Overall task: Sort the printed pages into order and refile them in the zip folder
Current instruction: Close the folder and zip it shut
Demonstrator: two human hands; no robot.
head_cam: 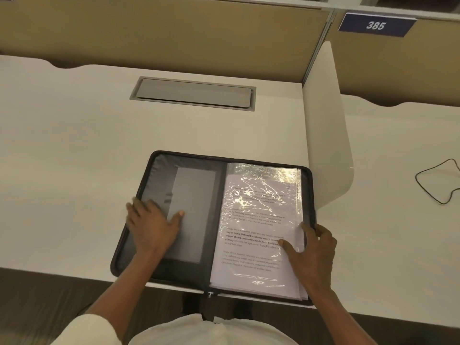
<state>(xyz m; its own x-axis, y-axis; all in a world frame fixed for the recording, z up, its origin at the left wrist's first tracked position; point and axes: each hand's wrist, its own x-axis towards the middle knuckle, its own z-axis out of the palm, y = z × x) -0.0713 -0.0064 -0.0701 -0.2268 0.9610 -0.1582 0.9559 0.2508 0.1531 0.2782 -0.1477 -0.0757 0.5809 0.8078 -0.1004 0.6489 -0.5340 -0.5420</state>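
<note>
Since the black fabric zip folder (pixel 199 190) lies wide open at the near edge of the pale counter (pixel 74 145), its spine running from the near edge towards the far one, the two halves fall one to each hand. The printed pages in clear glossy plastic sleeves (pixel 256 220) fill the right half, their long axis parallel to the spine and their free edge along the folder's right rim.

The right hand (pixel 311 250) is already on that free edge, low down towards the near right corner. Its thumb lies on the top sleeve and its fingers curl round the side of the stack, so it grips the sleeves rather than merely resting on them.

The left hand (pixel 151 225) lies flat, fingers spread, on the grey inner panel of the left half, across the spine and well apart from the pages. It holds nothing and seems only to steady the cover.

The right hand is therefore the nearer one. Lifting or turning a sleeve would likely swing it leftward about the spine, towards the left hand. Glare hides part of the top page, so its number cannot be read.
</note>
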